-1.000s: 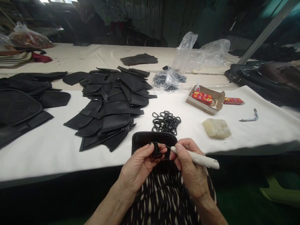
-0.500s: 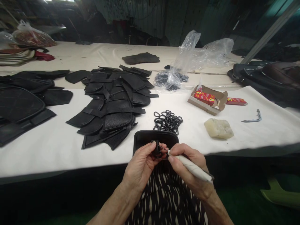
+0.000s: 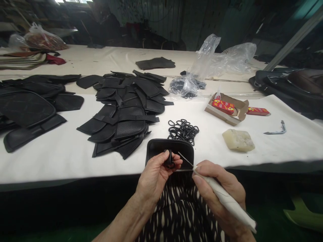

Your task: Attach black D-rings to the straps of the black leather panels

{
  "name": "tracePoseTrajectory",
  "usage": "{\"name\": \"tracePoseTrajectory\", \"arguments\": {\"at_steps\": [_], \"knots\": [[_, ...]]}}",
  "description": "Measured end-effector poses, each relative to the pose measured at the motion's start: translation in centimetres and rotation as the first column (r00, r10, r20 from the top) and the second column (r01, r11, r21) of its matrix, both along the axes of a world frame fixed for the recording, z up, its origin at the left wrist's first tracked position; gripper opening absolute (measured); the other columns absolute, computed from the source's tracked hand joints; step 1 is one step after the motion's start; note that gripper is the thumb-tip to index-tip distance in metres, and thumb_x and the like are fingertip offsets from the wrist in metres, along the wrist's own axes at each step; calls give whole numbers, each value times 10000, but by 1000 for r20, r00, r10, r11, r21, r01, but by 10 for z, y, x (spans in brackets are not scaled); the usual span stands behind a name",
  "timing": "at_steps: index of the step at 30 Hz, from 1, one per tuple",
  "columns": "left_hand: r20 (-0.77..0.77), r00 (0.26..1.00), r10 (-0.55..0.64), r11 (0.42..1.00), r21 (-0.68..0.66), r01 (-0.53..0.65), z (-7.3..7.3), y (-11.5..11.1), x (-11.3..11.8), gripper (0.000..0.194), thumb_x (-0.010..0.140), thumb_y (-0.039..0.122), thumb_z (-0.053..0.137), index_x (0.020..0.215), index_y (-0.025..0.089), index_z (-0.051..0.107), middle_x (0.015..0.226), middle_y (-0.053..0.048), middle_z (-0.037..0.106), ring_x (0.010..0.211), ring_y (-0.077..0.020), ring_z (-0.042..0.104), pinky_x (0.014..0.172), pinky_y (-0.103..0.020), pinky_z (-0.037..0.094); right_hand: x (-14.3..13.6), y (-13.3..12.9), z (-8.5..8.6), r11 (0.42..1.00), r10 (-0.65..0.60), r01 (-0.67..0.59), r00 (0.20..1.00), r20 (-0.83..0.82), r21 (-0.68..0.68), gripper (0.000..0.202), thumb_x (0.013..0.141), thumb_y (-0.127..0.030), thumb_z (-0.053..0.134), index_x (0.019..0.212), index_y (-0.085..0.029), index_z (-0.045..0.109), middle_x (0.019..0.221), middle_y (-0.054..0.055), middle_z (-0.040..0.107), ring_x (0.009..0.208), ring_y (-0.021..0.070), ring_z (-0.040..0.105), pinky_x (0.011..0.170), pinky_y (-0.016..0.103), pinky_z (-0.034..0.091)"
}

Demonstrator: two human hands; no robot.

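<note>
My left hand (image 3: 152, 174) pinches a folded black strap (image 3: 168, 158) with a black metal ring at its lower end, thumb on top. Behind the fingers lies a black leather panel (image 3: 170, 145) with a rounded, bound edge, over the front of the table. Whether strap and panel are joined is hidden. My right hand (image 3: 222, 183) is closed around an awl (image 3: 224, 196) with a pale wrapped handle. Its thin metal point is to the right of the strap, apart from it. A heap of black metal rings (image 3: 183, 131) sits just beyond the panel.
Stacked black leather pieces (image 3: 126, 124) lie left of centre, with more pieces (image 3: 27, 107) at far left. To the right are a wax-like block (image 3: 238, 140), an open carton (image 3: 222, 116) and a bent metal tool (image 3: 277, 129). Plastic bags (image 3: 214, 60) stand behind.
The awl in my right hand has drawn back right and down, its point now apart from the strap. My left hand still pinches the strap. The whole view has shifted slightly.
</note>
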State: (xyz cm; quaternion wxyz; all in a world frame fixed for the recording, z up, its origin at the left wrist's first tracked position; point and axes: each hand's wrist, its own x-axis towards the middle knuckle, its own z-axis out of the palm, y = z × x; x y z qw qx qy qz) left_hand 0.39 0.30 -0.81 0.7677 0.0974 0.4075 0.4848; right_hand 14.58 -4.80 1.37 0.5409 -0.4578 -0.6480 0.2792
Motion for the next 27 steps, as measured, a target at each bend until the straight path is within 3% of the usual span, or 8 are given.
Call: {"name": "tracePoseTrajectory", "arguments": {"at_steps": [5,8,13,17,21,24,25,27], "knots": [[50,998,24,1000,4,-24,-3,0,1,144,784,140,588,689,70,670,690,-86,672,650,-149,635,684,-266,529,-17,12,-16,935,-171,54,934,313,349,171,873,-68,519,982,-180,589,733,26,618,600,126,588,556,219,479],[89,995,52,999,-6,-52,-4,0,1,92,752,129,624,690,75,666,694,-72,666,657,-125,615,676,-231,515,-23,21,-23,868,-216,-11,892,397,496,218,861,-23,531,1053,-120,568,896,132,661,755,181,651,624,254,524],[105,993,63,998,24,-65,-5,-1,-1,95,675,160,716,659,93,650,605,-9,604,530,-70,527,549,-172,457,-29,27,-31,834,-246,-79,832,497,545,145,883,-53,524,1021,-57,567,991,268,628,855,258,659,622,300,552],[112,993,40,999,27,-43,-7,-3,-2,152,638,200,752,647,102,637,590,1,570,516,-67,494,523,-176,412,-38,26,-38,842,-262,-32,849,459,539,156,886,-57,518,1031,-54,576,1025,264,620,869,255,657,610,285,544],[119,992,38,998,41,-43,-9,-7,-2,196,621,242,763,647,108,621,583,6,531,526,-76,466,565,-210,394,-39,25,-49,790,-365,32,827,428,612,118,909,-124,519,978,-76,603,1015,234,636,715,225,682,532,241,518],[97,995,25,995,89,-33,-11,-10,-1,271,595,310,772,617,105,597,569,1,507,515,-85,449,552,-228,365,-28,26,-60,760,-305,-130,795,525,637,159,928,-189,497,987,-112,623,989,164,664,641,180,684,486,168,513],[78,996,29,995,95,-37,-12,-10,0,298,573,328,780,593,109,579,557,1,497,507,-87,443,532,-228,346,-25,27,-64,775,-266,-159,796,544,612,188,937,-219,481,1000,-127,633,1003,141,664,621,169,683,461,149,507],[34,997,64,995,73,-66,-14,-10,1,348,508,347,798,526,127,529,510,12,458,466,-83,408,485,-230,291,-22,27,-69,864,-202,-37,889,412,502,187,924,-249,507,1009,-165,651,1003,112,669,618,192,682,423,177,508]]}}
